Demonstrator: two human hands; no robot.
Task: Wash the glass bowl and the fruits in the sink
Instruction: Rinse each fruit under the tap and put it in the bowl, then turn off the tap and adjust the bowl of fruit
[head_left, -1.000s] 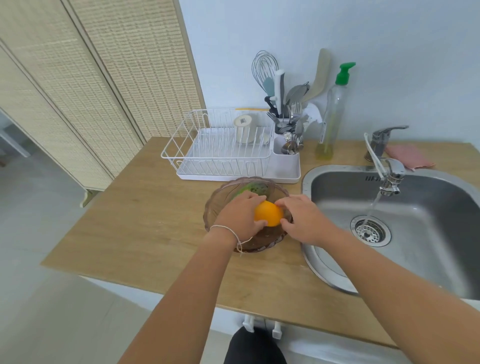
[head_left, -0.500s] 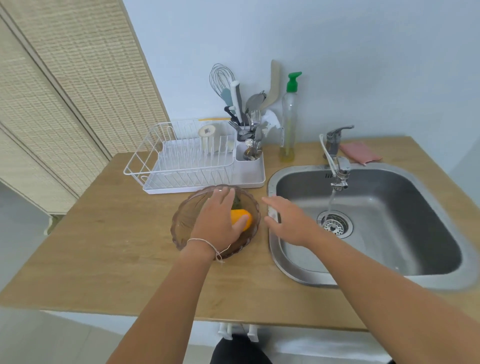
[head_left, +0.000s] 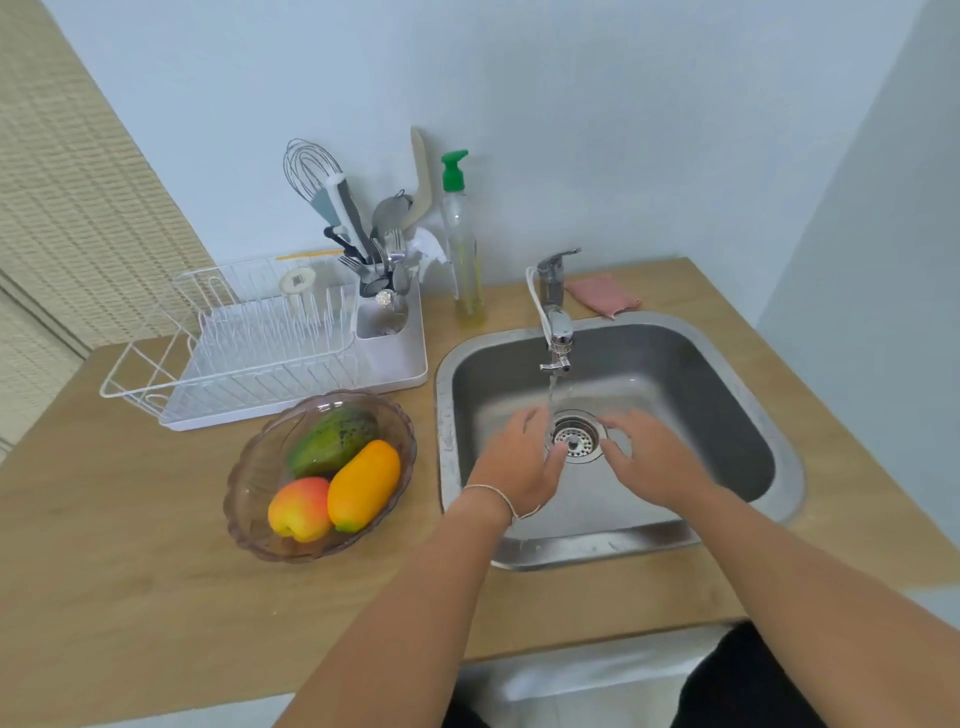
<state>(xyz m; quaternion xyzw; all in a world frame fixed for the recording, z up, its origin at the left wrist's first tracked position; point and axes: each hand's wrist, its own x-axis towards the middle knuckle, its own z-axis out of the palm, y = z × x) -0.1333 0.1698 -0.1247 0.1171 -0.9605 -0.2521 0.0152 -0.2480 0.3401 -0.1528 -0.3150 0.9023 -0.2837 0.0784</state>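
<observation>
Wooden countertop (head_left: 130, 545) against pale blue wall, woven screen (head_left: 67, 182) at left. Steel sink (head_left: 727, 415) set into the counter, tap (head_left: 556, 322) running, thin stream falling toward the drain strainer (head_left: 576, 439). White dish rack (head_left: 249, 353) behind the glass bowl (head_left: 249, 483), utensil caddy (head_left: 384, 317) at its right end, soap bottle (head_left: 462, 249) next to that, pink cloth (head_left: 602, 296) behind the tap.

Both hands over the sink basin, either side of the stream: left hand (head_left: 519, 462) and right hand (head_left: 654, 462), fingers spread, empty, gripping nothing. Motion-blurred, so wet or dry not readable.

Glass bowl on the counter just left of the sink, apart from both hands. Inside: green fruit (head_left: 332, 436) at back, orange mango (head_left: 363, 483) and red-yellow fruit (head_left: 298, 509) in front, touching each other.

Sink front edge partly covered by forearms. Counter's near-left corner cut off by frame.
</observation>
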